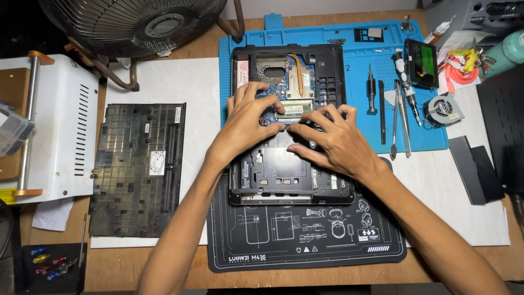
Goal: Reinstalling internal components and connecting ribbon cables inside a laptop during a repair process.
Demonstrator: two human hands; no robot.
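So the black opened-up laptop base (pixel 288 125) with its bottom cover off sits near the middle of the wooden desk (pixel 125 270), lying half on a blue silicone repair mat (pixel 360 54) toward the back edge and half on a black printed work mat (pixel 305 240) toward the front edge. Both hands are down inside it: the left hand (pixel 248 123) has its fingers spread a bit and curled down, fingertips pressing on a small green memory module (pixel 295 109) in the slot just below the copper heat pipe (pixel 297 74), and the right hand (pixel 330 139) comes in from the other side with fingers bent and fairly close together, tips on the same module's edge; neither hand is really gripping anything, just pushing with fingertips, and how the thumbs sit is hard to tell. Left of the laptop, on a white sheet (pixel 164 82), lies the removed black plastic bottom cover (pixel 139 169), inner side up. On the blue mat's right part there's a black precision screwdriver (pixel 371 90), metal tweezers (pixel 400 117) and a small electric screwdriver (pixel 406 82) lined up side by side, with a little round cooling fan (pixel 443 109) just past the mat's right edge. A big dark desk fan (pixel 136 24) hangs over the back-left corner, and a white metal box with vent slots (pixel 60 131) sits at the left edge.
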